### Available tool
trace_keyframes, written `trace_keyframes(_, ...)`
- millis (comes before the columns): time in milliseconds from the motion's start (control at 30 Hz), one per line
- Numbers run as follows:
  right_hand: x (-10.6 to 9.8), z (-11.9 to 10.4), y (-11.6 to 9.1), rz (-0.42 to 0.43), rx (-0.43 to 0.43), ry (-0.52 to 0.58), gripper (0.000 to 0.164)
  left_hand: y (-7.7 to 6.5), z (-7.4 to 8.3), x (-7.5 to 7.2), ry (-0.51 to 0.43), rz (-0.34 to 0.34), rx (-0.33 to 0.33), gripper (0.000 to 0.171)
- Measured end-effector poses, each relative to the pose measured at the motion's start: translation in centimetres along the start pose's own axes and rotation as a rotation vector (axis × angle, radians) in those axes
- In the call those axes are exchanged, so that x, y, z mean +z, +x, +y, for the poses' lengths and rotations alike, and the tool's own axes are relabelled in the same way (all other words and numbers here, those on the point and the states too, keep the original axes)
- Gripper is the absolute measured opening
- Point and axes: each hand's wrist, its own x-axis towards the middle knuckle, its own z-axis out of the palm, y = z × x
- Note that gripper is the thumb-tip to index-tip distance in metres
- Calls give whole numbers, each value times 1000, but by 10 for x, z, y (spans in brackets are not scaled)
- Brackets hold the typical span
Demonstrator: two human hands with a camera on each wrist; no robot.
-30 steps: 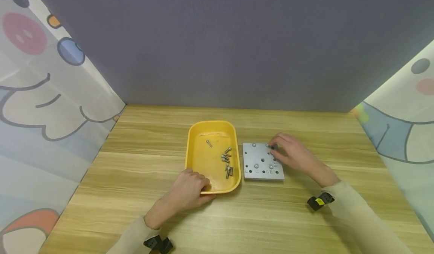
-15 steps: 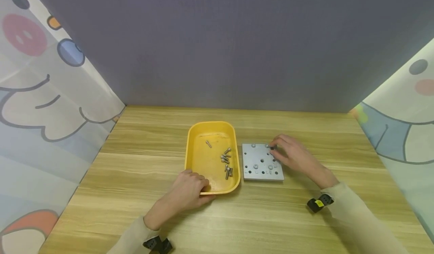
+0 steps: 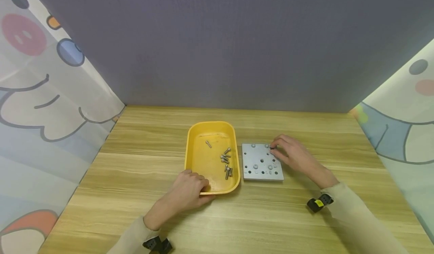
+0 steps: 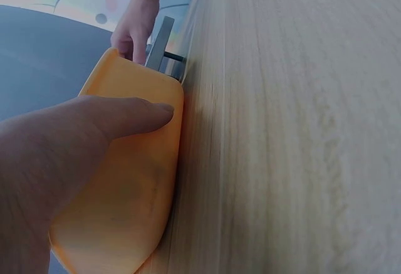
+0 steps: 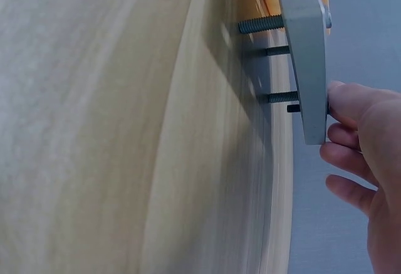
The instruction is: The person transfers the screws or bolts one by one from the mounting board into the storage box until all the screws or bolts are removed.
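My left hand (image 3: pixel 188 188) grips the near left corner of a yellow tray (image 3: pixel 198 124), fingers over its rim and thumb against the outer wall (image 4: pixel 141 173). Several loose socket head screws (image 3: pixel 226 158) lie in the tray. To its right is a silver metal plate (image 3: pixel 252 158) with holes and several screws standing in it, heads up. My right hand (image 3: pixel 293 154) is at the plate's far right corner; thumb and index finger pinch a small screw there, its head mostly hidden. In the right wrist view a short dark screw tip (image 5: pixel 293 108) pokes out beneath the plate (image 5: pixel 307 67).
Threaded screw shanks (image 5: pixel 260 24) stick out under the plate, which stands raised off the wooden table (image 3: pixel 142 144). A grey panel (image 3: pixel 237 50) rises behind the table. Printed cartoon curtains (image 3: pixel 57 95) hang at both sides.
Almost nothing moves. My right fingers stay at the plate's far right corner with only a slight shift, and my left hand keeps its grip on the tray.
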Motion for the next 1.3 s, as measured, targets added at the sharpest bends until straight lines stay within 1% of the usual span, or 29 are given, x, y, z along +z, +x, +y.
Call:
trace_keyframes(200,0,0,1,-11,34,26,18,0,0,0,2,-1,0,43)
trace_keyframes(433,2,3,0,28,23,40,16,0,1,-1,1,-5,-3,43)
trace_keyframes(700,2,3,0,42,39,36,14,0,1,-2,1,-2,-4,43)
trace_keyframes(1000,2,1,3,24,69,30,14,0,1,-2,4,7,0,43)
trace_keyframes(1100,3,1,3,30,62,22,13,0,1,-2,3,9,4,43)
trace_keyframes(1300,5,2,4,81,19,33,14,0,0,-2,-4,1,4,42)
